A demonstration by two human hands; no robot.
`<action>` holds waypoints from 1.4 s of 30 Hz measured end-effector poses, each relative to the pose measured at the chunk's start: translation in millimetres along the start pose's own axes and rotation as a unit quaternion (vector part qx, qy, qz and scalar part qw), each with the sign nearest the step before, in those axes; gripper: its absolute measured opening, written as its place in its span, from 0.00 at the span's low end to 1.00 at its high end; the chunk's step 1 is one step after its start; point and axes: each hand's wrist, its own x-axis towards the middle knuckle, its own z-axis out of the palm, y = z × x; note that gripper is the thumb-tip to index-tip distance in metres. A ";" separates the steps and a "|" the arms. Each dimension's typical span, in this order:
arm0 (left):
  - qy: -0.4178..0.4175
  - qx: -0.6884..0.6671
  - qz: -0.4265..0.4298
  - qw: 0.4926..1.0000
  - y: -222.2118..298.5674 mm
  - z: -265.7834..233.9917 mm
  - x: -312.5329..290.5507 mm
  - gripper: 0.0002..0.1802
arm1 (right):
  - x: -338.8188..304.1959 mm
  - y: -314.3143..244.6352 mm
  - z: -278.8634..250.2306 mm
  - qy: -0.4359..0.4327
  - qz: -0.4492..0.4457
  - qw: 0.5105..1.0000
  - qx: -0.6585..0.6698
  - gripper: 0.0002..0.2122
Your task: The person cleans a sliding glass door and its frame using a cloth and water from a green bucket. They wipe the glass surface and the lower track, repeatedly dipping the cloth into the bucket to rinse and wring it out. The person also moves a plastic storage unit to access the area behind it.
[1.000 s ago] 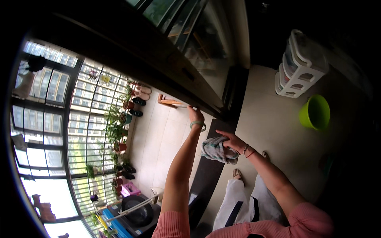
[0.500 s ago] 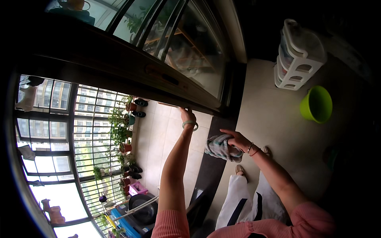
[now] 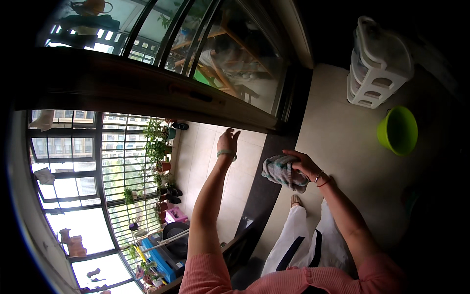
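Observation:
Just off the edge of the dark-framed sliding glass door (image 3: 147, 93) is my left hand (image 3: 228, 142), with a green bangle at its wrist. Its fingers are apart, and nothing shows in them. My right hand (image 3: 307, 166) grips a bunched grey cloth (image 3: 284, 172) with a patterned surface, held above the dark floor strip of the doorway. The fingers wrap over the cloth's right side, and part of it is hidden under them.
Upper right stands a white drawer unit (image 3: 379, 73), with a lime green bucket (image 3: 397, 131) beside it. Beyond the doorway, potted plants (image 3: 161, 147) and shoes line a barred window. A pink crate (image 3: 175, 214) and a black round basin (image 3: 176, 239) sit lower left.
My left hand has come away from the door's edge, and its fingers now show more. My right hand still holds the cloth, a little higher in view. The whole view has shifted slightly.

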 end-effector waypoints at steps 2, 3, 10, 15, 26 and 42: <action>0.028 0.043 0.110 0.993 30.8 -7.9 -11.1 0.17 | -3.3 -5.7 -6.2 0.004 0.000 1.000 -0.008 0.27; 0.066 0.029 0.174 0.982 30.6 -15.7 -11.1 0.17 | -3.8 -11.6 -0.9 -0.005 0.003 1.000 0.001 0.26; 0.082 0.566 0.452 0.685 57.1 -52.9 18.8 0.29 | -12.0 -41.2 0.8 -0.009 0.002 1.000 -0.004 0.26; 0.014 0.663 0.429 0.613 25.3 -66.9 42.5 0.30 | -19.7 -53.9 6.1 -0.005 0.012 1.000 -0.009 0.26; 0.032 0.681 0.394 0.616 26.7 -78.5 51.6 0.30 | -7.0 -33.7 0.9 0.003 0.001 1.000 -0.016 0.24; 0.039 0.585 0.488 0.647 16.5 -79.6 44.0 0.24 | -15.9 -37.2 -2.7 0.010 0.000 1.000 0.003 0.26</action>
